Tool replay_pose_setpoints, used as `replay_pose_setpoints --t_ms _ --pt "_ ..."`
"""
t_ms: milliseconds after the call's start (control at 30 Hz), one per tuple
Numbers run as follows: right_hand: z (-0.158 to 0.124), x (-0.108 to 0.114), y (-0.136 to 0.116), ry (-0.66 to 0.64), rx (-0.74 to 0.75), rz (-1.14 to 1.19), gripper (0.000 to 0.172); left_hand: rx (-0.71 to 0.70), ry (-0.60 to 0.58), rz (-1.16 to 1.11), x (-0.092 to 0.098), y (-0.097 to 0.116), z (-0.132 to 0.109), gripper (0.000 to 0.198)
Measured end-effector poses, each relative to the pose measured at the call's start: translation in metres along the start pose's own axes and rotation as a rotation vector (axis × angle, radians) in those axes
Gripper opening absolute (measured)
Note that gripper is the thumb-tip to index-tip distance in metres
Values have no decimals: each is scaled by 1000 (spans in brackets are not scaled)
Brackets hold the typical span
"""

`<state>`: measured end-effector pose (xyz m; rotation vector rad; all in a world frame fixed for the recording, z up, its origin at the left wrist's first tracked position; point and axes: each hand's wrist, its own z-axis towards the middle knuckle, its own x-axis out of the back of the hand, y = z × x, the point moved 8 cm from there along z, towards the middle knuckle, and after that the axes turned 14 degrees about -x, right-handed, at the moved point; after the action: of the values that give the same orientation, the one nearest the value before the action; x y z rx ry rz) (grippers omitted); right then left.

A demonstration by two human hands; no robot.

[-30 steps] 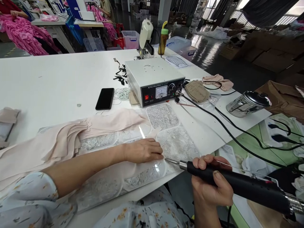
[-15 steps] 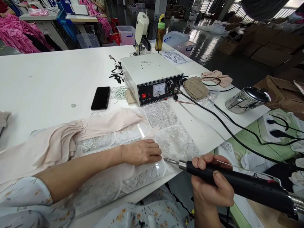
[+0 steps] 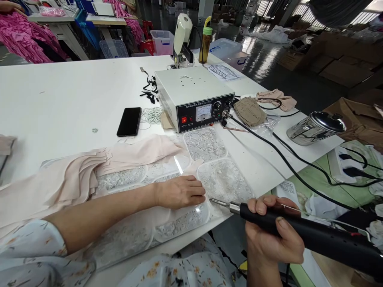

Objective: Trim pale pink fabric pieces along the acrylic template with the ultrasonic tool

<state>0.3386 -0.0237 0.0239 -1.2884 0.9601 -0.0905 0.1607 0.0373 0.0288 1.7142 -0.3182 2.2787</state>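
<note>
My right hand [image 3: 273, 229] is wrapped round the black body of a handheld ultrasonic welder [image 3: 326, 243]. Its thin metal tip points left and sits just right of my left hand [image 3: 182, 193]. The fingers of that left hand are curled together and press down on a pale pink fabric piece [image 3: 158, 214], part of which they hide. Beneath the fabric lies a clear template sheet [image 3: 224, 181] with rounded panels over a mottled grey surface. Further left, a stack of pale pink fabric pieces [image 3: 72, 171] spreads under and past my forearm.
Behind the template stand a welder control box [image 3: 206, 113] and a black phone [image 3: 129, 121]. A cable [image 3: 278, 149] runs right from the box. Brown card patterns [image 3: 249, 111], a steel canister [image 3: 315, 127], a cream machine head [image 3: 182, 36] and a bottle [image 3: 205, 46] are around it.
The welder and my right hand have shifted slightly right, widening the small gap between tip and left fingers. My left hand stays on the fabric. The whole view has shifted a little.
</note>
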Motion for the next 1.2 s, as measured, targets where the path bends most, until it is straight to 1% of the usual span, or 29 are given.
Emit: replay_pose_setpoints --t_ms 333,467,633,767,967,1200 --pt "-1 -6 0 -20 23 -15 26 0 33 -7 -2 1 -2 19" --pt "-1 -7 -2 -14 33 -24 26 0 27 -6 -2 1 -1 20" --pt "-1 -6 -1 -8 11 -18 25 0 16 4 -3 1 -1 22" --pt "0 -5 0 -4 9 -33 23 2 19 14 -2 2 -1 20" --pt "-1 -6 -1 -27 27 -52 23 -9 32 34 -3 4 -1 19" --pt "-1 -6 -1 -33 30 -21 24 -22 16 47 -2 4 1 22"
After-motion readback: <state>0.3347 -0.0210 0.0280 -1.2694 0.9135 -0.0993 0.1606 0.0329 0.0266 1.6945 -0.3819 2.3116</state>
